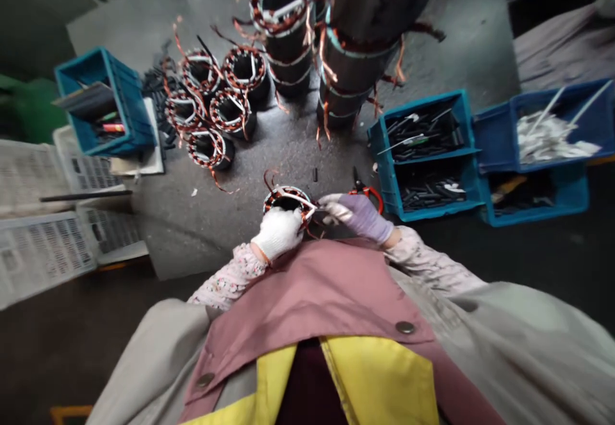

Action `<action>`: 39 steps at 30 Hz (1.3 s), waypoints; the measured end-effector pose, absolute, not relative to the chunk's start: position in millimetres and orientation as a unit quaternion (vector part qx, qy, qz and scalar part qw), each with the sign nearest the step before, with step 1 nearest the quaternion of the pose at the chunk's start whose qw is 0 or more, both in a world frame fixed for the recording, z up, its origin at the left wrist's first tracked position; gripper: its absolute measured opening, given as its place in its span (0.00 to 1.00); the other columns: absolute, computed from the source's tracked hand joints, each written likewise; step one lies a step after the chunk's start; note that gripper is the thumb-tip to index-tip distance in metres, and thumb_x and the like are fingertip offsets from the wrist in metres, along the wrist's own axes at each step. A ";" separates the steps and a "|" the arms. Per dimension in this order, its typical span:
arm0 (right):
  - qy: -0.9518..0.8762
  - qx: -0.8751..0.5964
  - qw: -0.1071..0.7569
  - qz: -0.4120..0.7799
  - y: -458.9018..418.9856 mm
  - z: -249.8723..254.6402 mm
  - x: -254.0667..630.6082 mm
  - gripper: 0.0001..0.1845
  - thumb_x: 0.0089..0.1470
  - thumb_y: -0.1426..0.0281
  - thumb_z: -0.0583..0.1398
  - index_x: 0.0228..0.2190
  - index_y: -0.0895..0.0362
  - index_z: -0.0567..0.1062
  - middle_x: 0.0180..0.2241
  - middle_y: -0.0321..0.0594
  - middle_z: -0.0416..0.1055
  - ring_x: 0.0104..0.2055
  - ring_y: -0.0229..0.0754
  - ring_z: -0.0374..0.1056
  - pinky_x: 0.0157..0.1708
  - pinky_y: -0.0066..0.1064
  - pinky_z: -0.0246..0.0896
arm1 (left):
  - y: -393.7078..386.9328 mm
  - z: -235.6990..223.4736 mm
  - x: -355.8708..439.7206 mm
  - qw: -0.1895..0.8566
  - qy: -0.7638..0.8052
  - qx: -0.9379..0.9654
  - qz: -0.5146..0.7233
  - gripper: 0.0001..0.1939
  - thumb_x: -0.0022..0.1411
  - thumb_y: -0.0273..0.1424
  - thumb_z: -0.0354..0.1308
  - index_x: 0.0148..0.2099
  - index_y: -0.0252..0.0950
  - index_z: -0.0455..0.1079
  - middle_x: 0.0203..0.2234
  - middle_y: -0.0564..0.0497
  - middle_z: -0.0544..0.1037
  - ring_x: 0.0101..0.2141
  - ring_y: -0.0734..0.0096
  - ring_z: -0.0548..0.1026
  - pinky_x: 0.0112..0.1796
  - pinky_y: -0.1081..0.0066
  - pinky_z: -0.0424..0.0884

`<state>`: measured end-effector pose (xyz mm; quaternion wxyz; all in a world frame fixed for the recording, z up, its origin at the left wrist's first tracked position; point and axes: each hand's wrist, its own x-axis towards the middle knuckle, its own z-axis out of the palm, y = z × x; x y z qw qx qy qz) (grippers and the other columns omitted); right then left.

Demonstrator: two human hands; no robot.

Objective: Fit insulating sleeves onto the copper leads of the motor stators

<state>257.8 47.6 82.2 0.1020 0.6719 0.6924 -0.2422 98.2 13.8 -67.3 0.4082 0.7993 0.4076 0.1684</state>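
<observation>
A motor stator with copper windings around its rim stands on the bench close to my body. My left hand, in a white knitted glove, is closed over the near left side of this stator. In a purple and white glove, my right hand is at its right, fingers pinched on a wire lead by the white sleeve; the exact grip is small and partly hidden. Red-handled cutters lie just beyond the right hand. A short black tube piece rests behind the stator.
Several finished-looking stators stand at the back left, with taller stacks behind. Blue bins of black sleeves sit right, beside a bin of white pieces. Another blue bin and white baskets are left.
</observation>
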 end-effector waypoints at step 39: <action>0.709 0.644 0.095 -0.272 71.0 9.2 276.8 0.17 0.57 0.75 0.63 0.47 0.57 0.84 0.38 0.38 0.83 0.41 0.41 0.76 0.45 0.28 0.67 | 17.3 -83.5 81.1 0.306 0.484 0.816 0.075 0.27 0.64 0.48 0.54 0.55 0.33 0.74 0.42 0.38 0.83 0.43 0.50 0.82 0.41 0.62 0.73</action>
